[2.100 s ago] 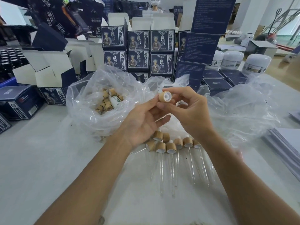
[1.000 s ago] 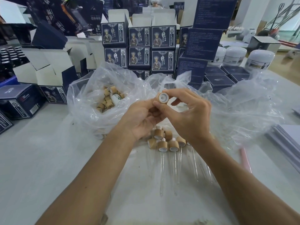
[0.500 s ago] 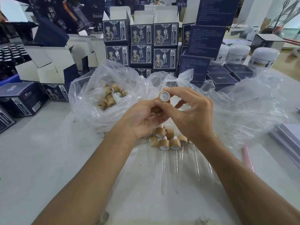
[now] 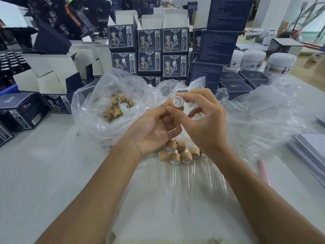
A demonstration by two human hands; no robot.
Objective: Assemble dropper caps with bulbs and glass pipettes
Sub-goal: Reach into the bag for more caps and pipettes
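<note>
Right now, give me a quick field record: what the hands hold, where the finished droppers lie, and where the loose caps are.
held part: wooden cap, white insert facing the camera
right hand: pinches the cap
left hand: fingers curled beneath the cap, contact unclear
finished droppers: cluster on the table below the hands, glass pipettes pointing toward the camera
loose caps: in the clear plastic bag, left

Noted a pale grey table [image 4: 44, 173]. Directly on it: finished droppers [image 4: 182, 162] in a row near centre, clear plastic bags [image 4: 98, 124] behind, dark printed boxes [image 4: 149, 50] stacked further back, white jars [image 4: 281, 65] far right, paper stack [image 4: 311, 152] at right edge.
</note>
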